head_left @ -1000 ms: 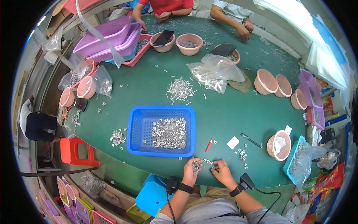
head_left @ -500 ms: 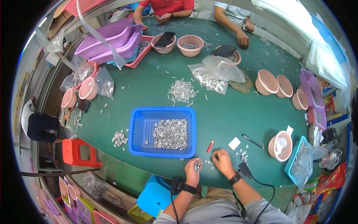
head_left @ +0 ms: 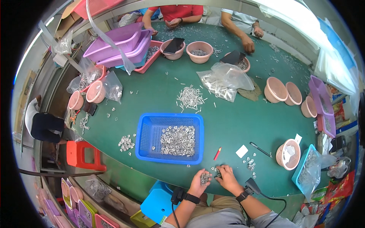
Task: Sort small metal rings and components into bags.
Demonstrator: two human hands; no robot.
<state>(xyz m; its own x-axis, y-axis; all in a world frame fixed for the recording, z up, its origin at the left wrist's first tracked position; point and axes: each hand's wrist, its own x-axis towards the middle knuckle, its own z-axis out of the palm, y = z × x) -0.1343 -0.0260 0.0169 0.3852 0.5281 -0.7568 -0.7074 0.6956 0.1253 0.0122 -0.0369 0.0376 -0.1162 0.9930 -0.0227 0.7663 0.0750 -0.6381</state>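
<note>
My left hand is cupped palm up at the table's near edge, its fingers curled round a small heap of metal parts. Just right of it, my right hand rests palm down on the table. Its thumb and fingers stand apart, with a few small metal pieces between them. Beyond my hands lies a red marker-like stick. A blue plastic basket ahead and to the left holds many similar silvery parts.
Loose parts, a white card and a black pen lie to the right, before a pink bowl. Metal pins are heaped beyond the basket. Two people sit across the green table. A blue stool stands below the near edge.
The whole view has shifted slightly, so things sit lower and farther right. My right hand has drawn back toward the table edge, and its fingers are spread more. My left hand still cradles the parts.
</note>
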